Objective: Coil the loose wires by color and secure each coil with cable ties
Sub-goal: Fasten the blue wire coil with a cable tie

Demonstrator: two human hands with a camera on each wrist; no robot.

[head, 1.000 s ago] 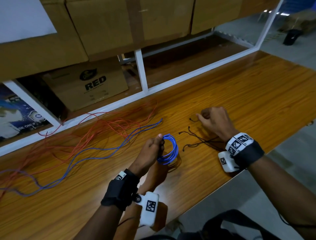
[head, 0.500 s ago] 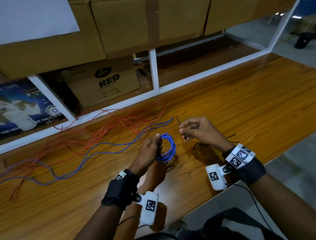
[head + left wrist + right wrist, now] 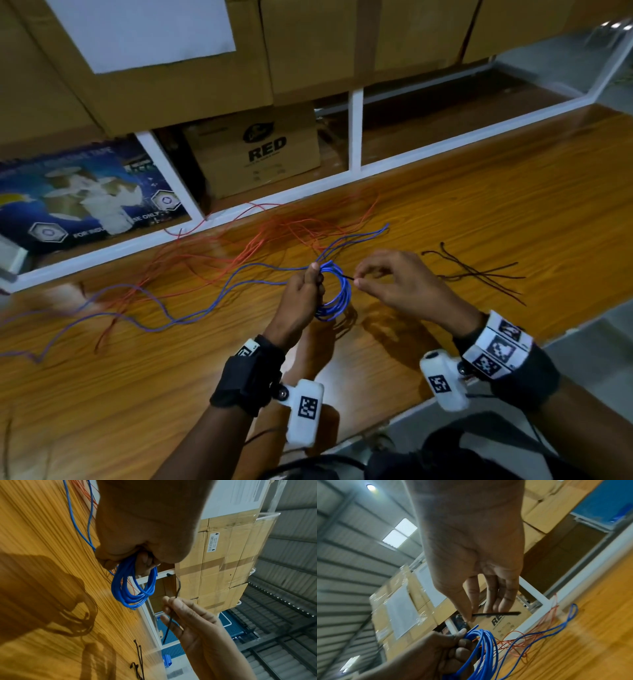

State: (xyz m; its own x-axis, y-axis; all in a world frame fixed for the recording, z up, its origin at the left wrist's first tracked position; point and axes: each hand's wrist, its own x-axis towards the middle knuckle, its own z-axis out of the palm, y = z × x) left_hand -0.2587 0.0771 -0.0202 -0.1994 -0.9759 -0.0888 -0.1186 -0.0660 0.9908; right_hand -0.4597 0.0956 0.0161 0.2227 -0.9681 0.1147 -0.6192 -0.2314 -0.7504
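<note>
Left hand (image 3: 301,294) has its fingers (image 3: 462,643) curled tight round the top of the blue coil (image 3: 337,291), thumb pressed over the strands, and the loops hang free below the grip, held just above the counter (image 3: 479,212). Right hand (image 3: 397,284), just right of the coil, pinches a thin black cable tie (image 3: 496,614) between thumb and forefinger, the other fingers (image 3: 506,595) loosely extended; the tie's tip reaches in toward the coil's top. In the head view that tie is only a short dark sliver beside the coil, and whether it touches the strands is hard to tell. The coil is several rounds of bright blue wire, roughly circular, with loose blue wire tails (image 3: 219,301) trailing away from the coil across the counter, blurring out at the picture's edge. Behind the coil, loose red wires (image 3: 246,246) lie tangled and uncoiled. To the right of the coil, past the right hand, spare black cable ties (image 3: 479,274) lie scattered on the wood. Beyond the coil, past the counter's white rail (image 3: 445,137), sits a cardboard box (image 3: 253,154) marked RED.
</note>
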